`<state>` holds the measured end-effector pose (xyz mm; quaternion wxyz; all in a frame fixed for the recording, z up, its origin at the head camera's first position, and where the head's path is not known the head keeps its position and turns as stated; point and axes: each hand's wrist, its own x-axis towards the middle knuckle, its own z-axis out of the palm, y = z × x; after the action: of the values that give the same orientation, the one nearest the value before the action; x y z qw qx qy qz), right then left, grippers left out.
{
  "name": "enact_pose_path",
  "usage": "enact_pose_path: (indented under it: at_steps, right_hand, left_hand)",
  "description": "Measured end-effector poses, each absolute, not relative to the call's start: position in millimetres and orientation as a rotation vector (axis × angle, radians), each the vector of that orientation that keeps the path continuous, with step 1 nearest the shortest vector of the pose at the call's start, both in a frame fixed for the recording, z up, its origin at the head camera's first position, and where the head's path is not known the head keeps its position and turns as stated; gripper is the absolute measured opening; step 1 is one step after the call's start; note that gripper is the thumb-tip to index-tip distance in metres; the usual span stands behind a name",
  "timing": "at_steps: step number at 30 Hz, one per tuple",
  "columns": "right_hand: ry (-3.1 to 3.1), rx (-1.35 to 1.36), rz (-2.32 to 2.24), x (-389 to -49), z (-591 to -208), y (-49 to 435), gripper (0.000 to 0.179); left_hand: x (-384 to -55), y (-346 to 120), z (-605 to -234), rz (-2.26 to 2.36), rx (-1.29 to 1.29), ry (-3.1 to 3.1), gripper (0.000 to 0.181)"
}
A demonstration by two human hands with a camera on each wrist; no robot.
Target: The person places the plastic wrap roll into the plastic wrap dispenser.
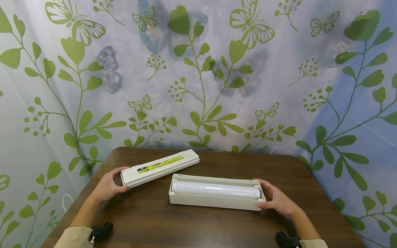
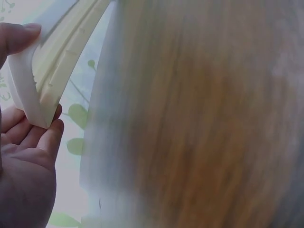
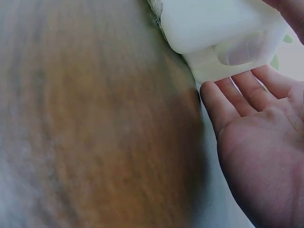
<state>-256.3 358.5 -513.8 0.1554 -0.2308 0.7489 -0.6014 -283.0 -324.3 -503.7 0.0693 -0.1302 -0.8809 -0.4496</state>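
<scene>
At the left, my left hand [image 1: 107, 186] grips the near end of a long white lid [image 1: 173, 168] with a yellow-green label on top. The left wrist view shows the thumb on one side of the lid [image 2: 59, 80], its hollow underside visible, and the fingers beneath. A white cling film box [image 1: 214, 202] stands lidless on the table, right of the lid and apart from it. Inside it lies a roll of clear film [image 1: 217, 190]. My right hand [image 1: 276, 198] holds the box's right end between thumb and fingers; the right wrist view shows fingertips against the end wall [image 3: 204, 66].
The brown wooden table [image 1: 192, 227] has rounded far corners. Behind it hangs a pale curtain [image 1: 173, 124] printed with green leaves and butterflies. Black straps with camera mounts [image 1: 101, 231] sit on both wrists.
</scene>
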Motion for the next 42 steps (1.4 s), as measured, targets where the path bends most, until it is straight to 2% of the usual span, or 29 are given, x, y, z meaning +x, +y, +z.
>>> enact_pose_path:
  at_steps: [12, 21, 42]
  right_hand:
    - [2.173, -0.669, -1.711, -258, -514, 359, 0.089]
    - [2.168, -0.658, -1.71, -257, -513, 359, 0.089]
    - [2.147, -0.691, -1.728, -258, -516, 359, 0.087]
  left_hand:
    - [-279, -320, -500, -1.424, -0.413, -2.607, 0.08]
    - [-279, -316, -496, -1.276, -0.504, -2.66, 0.081]
    - [-283, -313, -497, -1.195, -0.501, -2.582, 0.081]
